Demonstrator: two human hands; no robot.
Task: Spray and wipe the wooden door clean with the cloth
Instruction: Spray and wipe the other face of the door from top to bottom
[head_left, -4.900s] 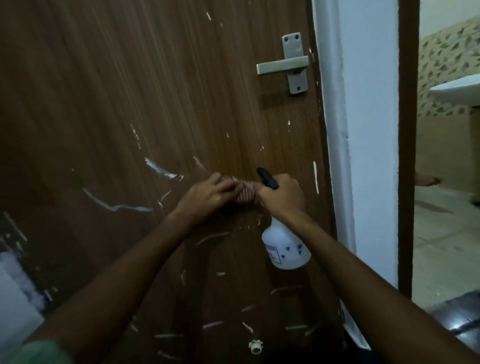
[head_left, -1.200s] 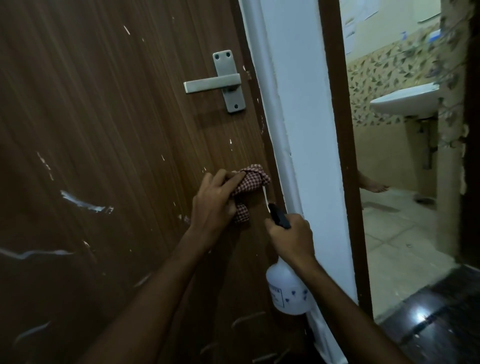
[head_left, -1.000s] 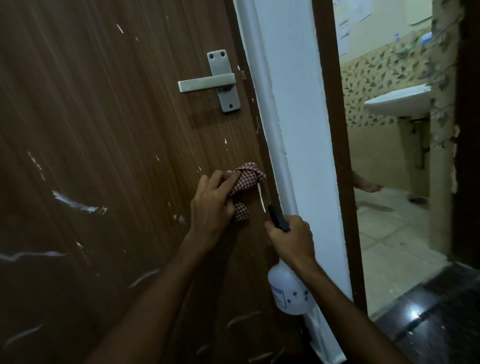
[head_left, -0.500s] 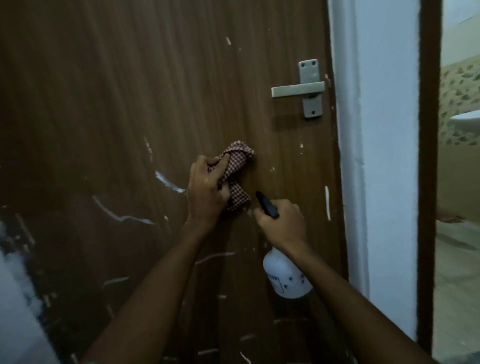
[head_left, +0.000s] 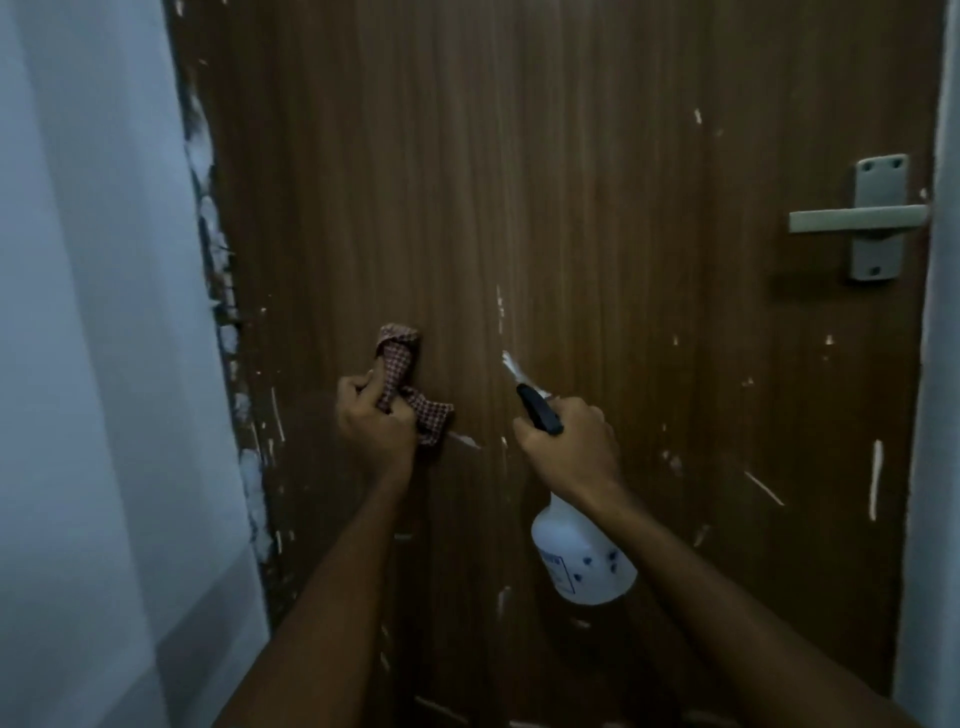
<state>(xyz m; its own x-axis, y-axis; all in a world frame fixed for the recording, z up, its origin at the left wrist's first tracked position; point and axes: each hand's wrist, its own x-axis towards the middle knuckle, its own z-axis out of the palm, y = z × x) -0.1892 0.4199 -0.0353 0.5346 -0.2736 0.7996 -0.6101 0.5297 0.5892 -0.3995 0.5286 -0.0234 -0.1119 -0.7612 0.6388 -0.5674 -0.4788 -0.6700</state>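
Brown wood-grain laminate fills the view: the door (head_left: 571, 208), upright, flecked and streaked with white marks, thickest along its edge far to the left of the handle (head_left: 862, 221). Pale wall (head_left: 93, 364) borders that edge. Below and left of the handle, the right hand (head_left: 569, 441) grips a white spray bottle (head_left: 582, 556) by its neck, the bottle hanging down, its black nozzle (head_left: 537, 410) aimed up and left at a white streak (head_left: 511, 364) just beyond it. Further left again, the left hand (head_left: 374, 421) clutches a bunched red-checked cloth (head_left: 402, 379) against the wood, the cloth standing roughly upright above the knuckles. The streak lies right of the cloth, between the hands; the left hand looks best placed to sweep rightward across it.
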